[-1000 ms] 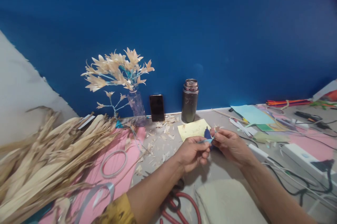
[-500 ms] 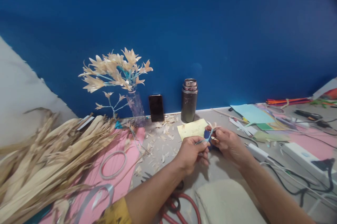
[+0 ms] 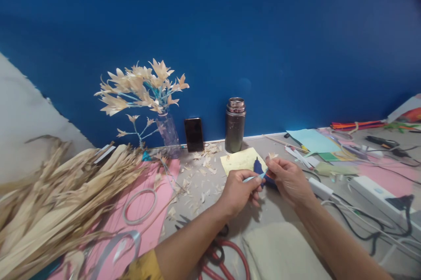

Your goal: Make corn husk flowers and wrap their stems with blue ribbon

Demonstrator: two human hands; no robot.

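My left hand [image 3: 238, 190] is closed, thumb against fingers, on a narrow light blue strip [image 3: 251, 178] that stretches across to the other hand. My right hand [image 3: 291, 181] pinches a small pale husk flower [image 3: 272, 156], most of it covered by the fingers. The strip meets the flower's stem between the two hands. Just behind them lies a dark blue glue gun [image 3: 257, 165], nozzle up, partly hidden by the fingers. A yellow paper [image 3: 238, 160] lies beside it.
Left, dry husks [image 3: 59, 201] and tape rolls [image 3: 140, 207] cover pink paper [image 3: 161, 210]. A husk-flower bouquet [image 3: 141, 85], a phone [image 3: 194, 134] and an open flask [image 3: 235, 126] stand by the wall. Red-handled scissors [image 3: 226, 258] lie under my left forearm; a power strip [image 3: 381, 196] and cables are right.
My right hand has turned the flower, so its petals are more covered now. The glue gun's nozzle shows more clearly between the hands. My left hand stays nearly in place.
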